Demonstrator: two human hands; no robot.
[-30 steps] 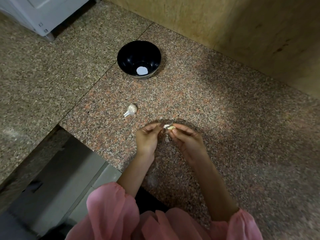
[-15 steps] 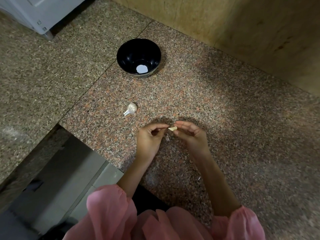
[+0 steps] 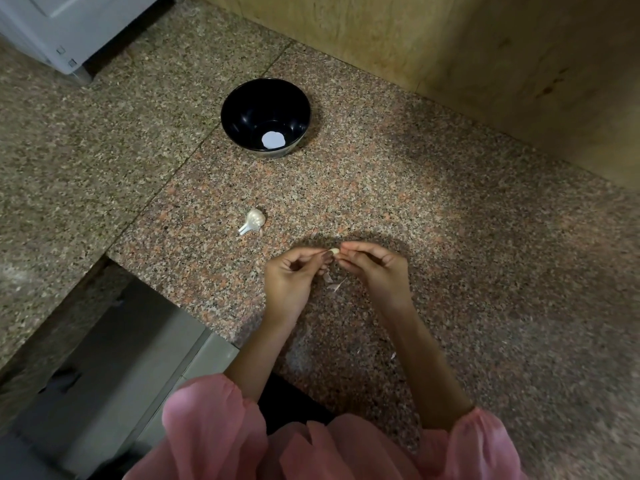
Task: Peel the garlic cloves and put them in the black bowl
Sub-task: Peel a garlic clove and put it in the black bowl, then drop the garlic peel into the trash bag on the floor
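Note:
A small pale garlic clove (image 3: 334, 251) is pinched between the fingertips of my left hand (image 3: 294, 277) and my right hand (image 3: 375, 268), just above the granite counter. Bits of papery skin (image 3: 334, 284) lie on the counter below and between the hands. The rest of the garlic head (image 3: 254, 220), white with a short stalk, lies on the counter to the left and beyond my hands. The black bowl (image 3: 242, 102) stands farther back; only a white round patch shows at its bottom.
The speckled granite counter (image 3: 450, 237) ends at a cut-out edge near my left, with grey floor (image 3: 114, 341) below. A wooden wall (image 3: 485, 64) runs along the back right. A white appliance corner (image 3: 52, 29) sits at the far left.
The clove shows more bare, and skin pieces have dropped onto the counter between my hands. Both hands stay in the same spot.

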